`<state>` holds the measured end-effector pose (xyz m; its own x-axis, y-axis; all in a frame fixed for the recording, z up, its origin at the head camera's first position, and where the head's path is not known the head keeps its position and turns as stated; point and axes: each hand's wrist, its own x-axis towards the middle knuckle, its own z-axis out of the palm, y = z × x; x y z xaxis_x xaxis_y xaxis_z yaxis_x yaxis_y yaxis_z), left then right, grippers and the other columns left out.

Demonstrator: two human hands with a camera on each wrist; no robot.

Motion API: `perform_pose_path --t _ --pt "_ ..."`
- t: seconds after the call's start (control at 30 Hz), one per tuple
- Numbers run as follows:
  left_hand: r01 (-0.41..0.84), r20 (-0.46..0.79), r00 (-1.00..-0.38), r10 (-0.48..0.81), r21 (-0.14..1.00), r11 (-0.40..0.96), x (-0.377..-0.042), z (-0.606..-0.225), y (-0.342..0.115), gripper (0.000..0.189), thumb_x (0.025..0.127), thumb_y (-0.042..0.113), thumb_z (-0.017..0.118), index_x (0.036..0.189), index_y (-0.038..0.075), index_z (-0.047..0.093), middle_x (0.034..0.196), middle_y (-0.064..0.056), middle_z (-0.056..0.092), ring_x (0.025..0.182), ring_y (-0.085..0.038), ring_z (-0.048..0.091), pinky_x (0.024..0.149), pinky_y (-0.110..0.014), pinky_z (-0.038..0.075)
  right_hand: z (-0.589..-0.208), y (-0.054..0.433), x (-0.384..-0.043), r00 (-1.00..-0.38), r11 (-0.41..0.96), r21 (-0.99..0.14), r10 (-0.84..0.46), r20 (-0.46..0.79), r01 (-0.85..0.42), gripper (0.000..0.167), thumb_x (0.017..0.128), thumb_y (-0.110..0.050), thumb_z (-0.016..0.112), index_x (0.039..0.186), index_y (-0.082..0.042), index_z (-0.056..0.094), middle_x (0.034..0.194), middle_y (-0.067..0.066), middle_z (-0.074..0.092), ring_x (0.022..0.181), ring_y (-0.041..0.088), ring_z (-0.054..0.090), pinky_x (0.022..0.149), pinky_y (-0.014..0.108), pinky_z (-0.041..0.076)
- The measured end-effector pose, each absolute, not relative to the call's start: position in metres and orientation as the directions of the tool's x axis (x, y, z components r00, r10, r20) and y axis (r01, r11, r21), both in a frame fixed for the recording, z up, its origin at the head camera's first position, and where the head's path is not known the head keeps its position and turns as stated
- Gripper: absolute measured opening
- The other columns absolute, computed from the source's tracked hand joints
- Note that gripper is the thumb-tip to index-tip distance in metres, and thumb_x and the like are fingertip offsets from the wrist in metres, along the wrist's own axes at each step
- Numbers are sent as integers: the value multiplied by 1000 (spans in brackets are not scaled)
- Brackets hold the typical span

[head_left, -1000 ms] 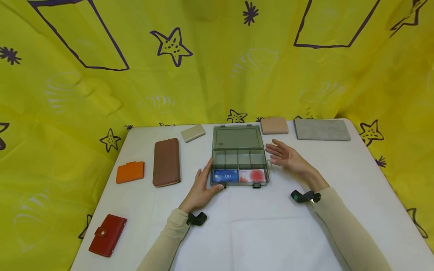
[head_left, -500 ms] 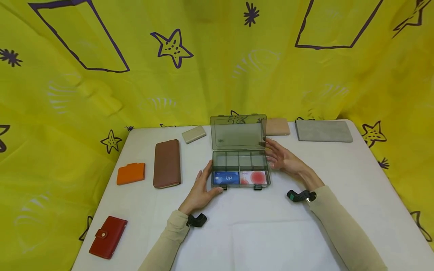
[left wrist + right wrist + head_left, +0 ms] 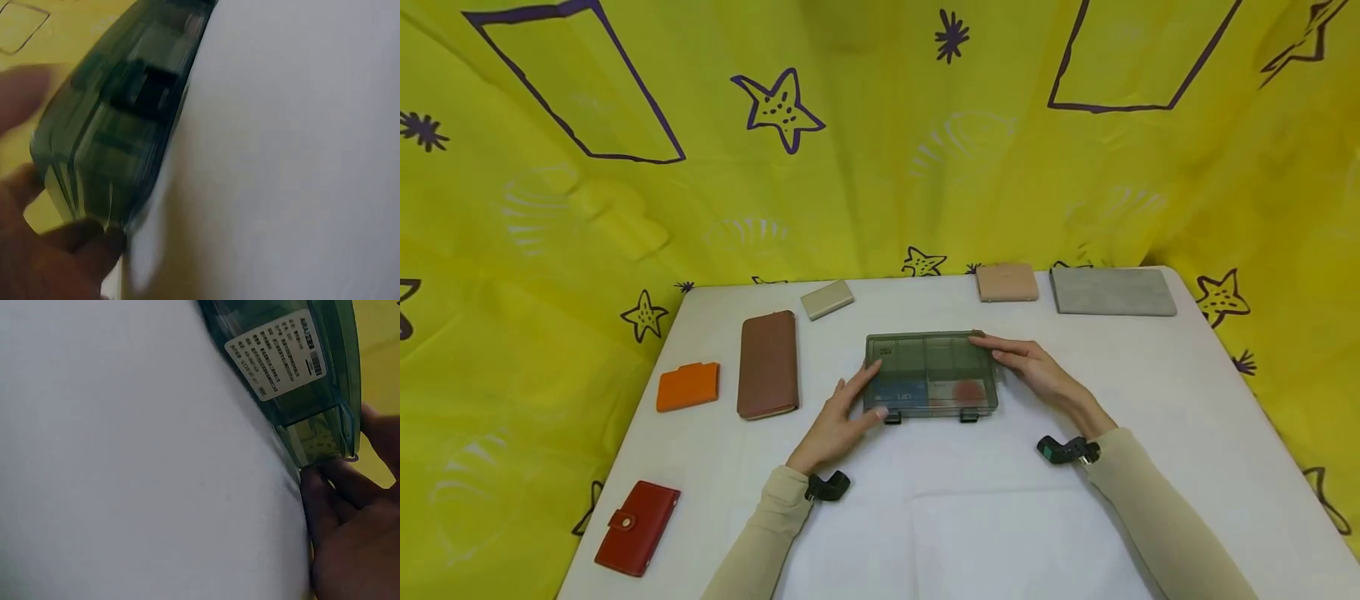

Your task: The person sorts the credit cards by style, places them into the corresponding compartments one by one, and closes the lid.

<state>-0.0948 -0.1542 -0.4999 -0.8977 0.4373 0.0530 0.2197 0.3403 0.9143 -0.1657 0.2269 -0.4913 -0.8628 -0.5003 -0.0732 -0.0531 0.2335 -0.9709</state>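
Observation:
A translucent green divided storage box (image 3: pixel 932 362) lies on the table with its lid down. Through the lid show a blue card (image 3: pixel 901 394) and a white card with a red circle (image 3: pixel 958 391) in the front compartments. Two latches (image 3: pixel 969 416) stick out along the front edge. My left hand (image 3: pixel 837 421) rests about the box's left end, index finger at the lid, thumb by the front corner. My right hand (image 3: pixel 1037 367) touches the back right corner with straight fingers. From below, the right wrist view shows a printed label (image 3: pixel 278 355) on the box.
Left of the box lie a brown long wallet (image 3: pixel 767 364), an orange card holder (image 3: pixel 688 387) and a red snap wallet (image 3: pixel 638 527). Behind are a beige case (image 3: pixel 827 299), a pink wallet (image 3: pixel 1007 282) and a grey wallet (image 3: pixel 1112 291). A yellow curtain (image 3: pixel 850 200) hangs beyond.
The box's lid has swung from lying back, through upright, down over the compartments. My right hand followed it to the lid's right corner; the left hand stayed at the left end.

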Motion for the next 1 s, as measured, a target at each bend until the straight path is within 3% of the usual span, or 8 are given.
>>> perform_pose_path --t 0.07,0.13,0.27,0.4,0.5,0.6,0.77,1.0 --pt "300 79 -894 441 837 458 -93 -500 -150 79 101 17 72 169 21 31 176 -10 28 165 -33 18 134 -62 2 -490 227 -160 -850 320 -937 -524 -55 -137 51 111 -17 56 160 -5 47 172 24 30 162 47 17 133 46 27" --pt "344 104 -888 448 797 497 -92 -501 -147 83 97 8 75 168 19 34 174 -11 31 165 -35 17 133 -66 3 -488 226 -153 -841 407 -891 -538 -57 -200 60 109 -22 62 164 -12 41 174 23 24 162 50 15 129 67 21" --pt "349 123 -891 436 801 487 -91 -500 -145 84 91 -1 70 167 15 36 174 -11 32 165 -35 18 132 -67 3 -484 225 -139 -838 496 -819 -545 -35 -289 70 106 -28 66 168 -18 34 177 23 10 161 53 11 121 81 20" --pt "342 119 -895 430 802 490 -91 -500 -144 88 86 2 72 166 16 38 173 -12 34 164 -37 20 132 -67 4 -480 223 -128 -842 515 -782 -540 22 -351 61 107 -26 65 164 -16 43 177 24 6 161 52 13 119 81 24" --pt "361 137 -896 423 779 512 -92 -499 -142 87 86 0 74 165 15 39 170 -15 39 162 -41 24 130 -71 9 -476 220 -122 -822 511 -783 -570 1 -355 61 109 -27 61 165 -16 40 178 23 -2 162 52 6 119 81 22" --pt "378 157 -896 414 758 531 -91 -499 -140 85 86 -4 73 164 14 42 166 -16 44 159 -44 29 129 -73 13 -474 218 -116 -797 514 -787 -602 -48 -341 74 104 -20 66 169 -16 31 177 23 -13 162 53 -2 118 82 21" --pt "381 156 -898 411 743 550 -91 -497 -139 83 86 -5 73 162 12 43 166 -17 45 158 -45 30 128 -72 15 -476 215 -112 -780 534 -750 -624 -38 -390 102 85 3 74 171 -15 23 176 24 -17 161 56 1 114 75 38" --pt "388 158 -895 416 735 556 -92 -497 -140 82 87 -4 75 161 12 43 165 -19 44 158 -45 29 129 -71 15 -478 207 -109 -799 574 -700 -602 -8 -426 101 91 -2 77 172 -16 18 176 25 -17 158 59 15 110 66 47"
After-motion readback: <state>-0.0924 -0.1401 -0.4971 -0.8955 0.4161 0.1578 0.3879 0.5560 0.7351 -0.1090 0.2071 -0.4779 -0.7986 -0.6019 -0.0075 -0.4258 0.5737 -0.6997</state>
